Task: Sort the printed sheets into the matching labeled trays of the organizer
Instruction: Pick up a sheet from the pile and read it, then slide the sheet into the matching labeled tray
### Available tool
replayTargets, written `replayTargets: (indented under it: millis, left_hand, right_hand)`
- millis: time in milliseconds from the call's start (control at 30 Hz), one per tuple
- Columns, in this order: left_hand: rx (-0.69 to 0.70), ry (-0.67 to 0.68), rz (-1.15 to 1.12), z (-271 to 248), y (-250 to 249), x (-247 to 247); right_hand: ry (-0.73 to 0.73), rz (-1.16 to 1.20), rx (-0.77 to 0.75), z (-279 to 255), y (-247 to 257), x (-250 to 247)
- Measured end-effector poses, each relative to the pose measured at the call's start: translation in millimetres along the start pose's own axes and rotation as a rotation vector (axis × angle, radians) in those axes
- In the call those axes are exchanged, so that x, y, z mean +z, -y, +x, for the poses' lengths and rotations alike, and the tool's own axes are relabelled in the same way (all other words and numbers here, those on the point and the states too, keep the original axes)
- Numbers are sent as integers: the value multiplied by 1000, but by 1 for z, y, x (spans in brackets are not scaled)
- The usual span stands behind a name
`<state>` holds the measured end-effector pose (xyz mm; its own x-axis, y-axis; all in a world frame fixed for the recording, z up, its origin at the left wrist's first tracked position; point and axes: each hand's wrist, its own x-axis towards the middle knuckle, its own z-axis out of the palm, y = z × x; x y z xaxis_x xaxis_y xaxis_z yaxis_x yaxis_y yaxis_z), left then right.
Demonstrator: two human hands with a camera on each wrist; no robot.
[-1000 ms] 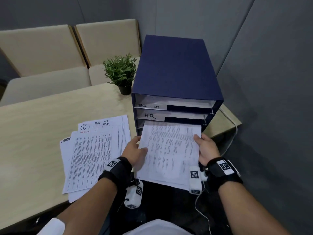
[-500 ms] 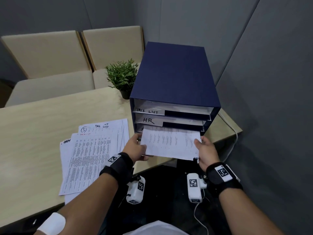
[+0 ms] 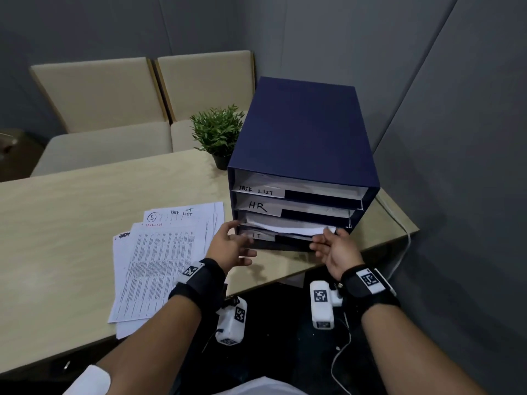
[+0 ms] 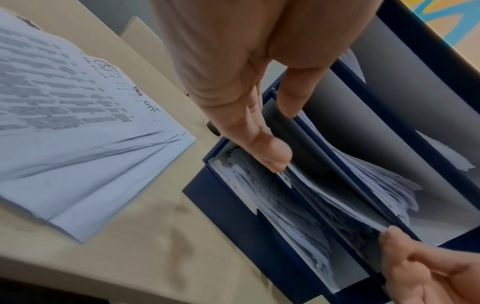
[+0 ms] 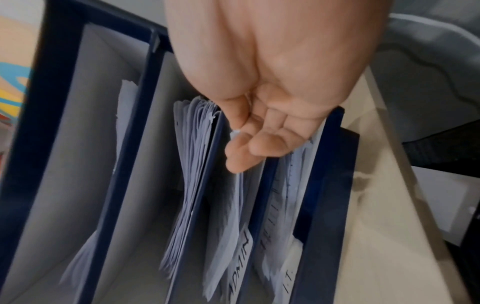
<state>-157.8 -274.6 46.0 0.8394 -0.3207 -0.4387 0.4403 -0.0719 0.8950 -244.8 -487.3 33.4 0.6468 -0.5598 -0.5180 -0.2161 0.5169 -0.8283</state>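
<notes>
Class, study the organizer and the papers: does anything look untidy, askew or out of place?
Yes. The sheets in the third tray sag over its front lip, covering its label. The loose pile on the table is fanned unevenly, not squared.

Handwritten labels on the organizer and the loose sheets

On the blue organizer (image 3: 302,138), the top tray's label (image 3: 261,191) reads "TASK LIST", the second (image 3: 258,206) "HR"; the right wrist view shows "ADMIN" (image 5: 240,265) and "I.T." (image 5: 288,283) on the lower two. At 9 o'clock from the organizer, the top sheet of the pile (image 3: 182,216) bears a circled "5" and "TASK LIST".
</notes>
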Motion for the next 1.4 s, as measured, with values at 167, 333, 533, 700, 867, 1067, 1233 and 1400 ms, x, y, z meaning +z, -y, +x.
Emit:
replayTargets:
  millis: [167,333,533,700,867,1067,1233,1400]
  left_hand:
    - [-42,-27,15,-7,11,-28]
    - [-54,-76,96,-5,21,-67]
    - [-50,-135,257,1,35,-125]
    - [-29,-245,409,8,42,-183]
    - [-61,-276,563,18,53,-237]
    - [-154,-249,652,33,62,-269]
    - [-176,-191,708,38,67,-274]
    - [-179,-141,686,39,65,-276]
  right_hand:
    - [-28,58,1,16,3,13]
    - [42,16,12,16,-9,22]
    - [150,-180,10,-10,-39,59]
    - [278,-383,95,-24,-77,109]
    - [320,-544,134,-32,-121,159]
    - [259,-784,154,-30,-161,196]
    - [164,-1081,117,-27,-181,213]
    - [103,-1141,122,-32,-191,226]
